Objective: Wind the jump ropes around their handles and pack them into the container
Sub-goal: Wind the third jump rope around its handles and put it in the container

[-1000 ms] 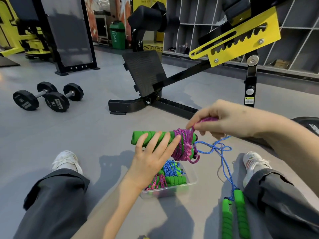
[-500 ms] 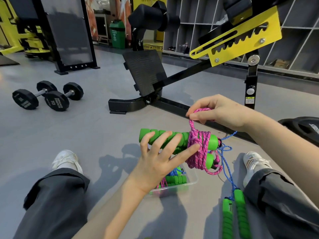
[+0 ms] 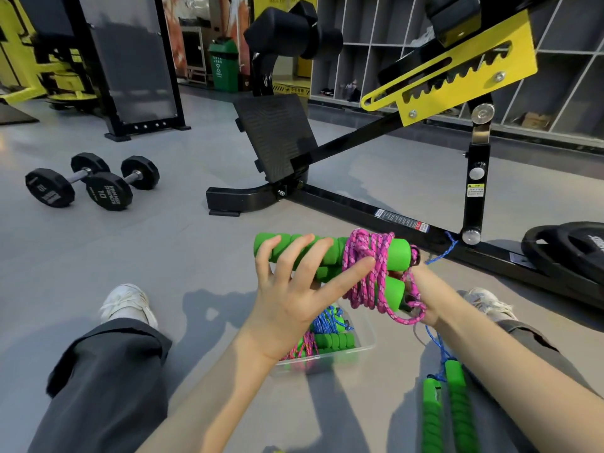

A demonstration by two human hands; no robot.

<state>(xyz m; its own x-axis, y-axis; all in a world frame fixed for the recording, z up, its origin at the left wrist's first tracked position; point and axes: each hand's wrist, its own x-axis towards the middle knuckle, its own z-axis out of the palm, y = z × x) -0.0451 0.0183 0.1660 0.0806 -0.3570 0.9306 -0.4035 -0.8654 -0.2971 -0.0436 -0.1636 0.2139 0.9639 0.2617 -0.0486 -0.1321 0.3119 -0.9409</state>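
On the floor between the legs, the clear container (image 3: 368, 336) holds wound ropes (image 3: 330, 340), blue and pink; the left wrist covers part of it. Above it the left hand (image 3: 287, 302) has its grip clamped on the green handles (image 3: 397, 253), wrapped with pink rope (image 3: 362, 245). The right hand (image 3: 425, 297) is under this bundle with fingers hidden; its grip I cannot tell.

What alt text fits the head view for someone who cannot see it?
A seated person's left hand grips two green foam handles wound with pink braided cord, while the right hand holds its loose loop above a clear plastic container of packed ropes.
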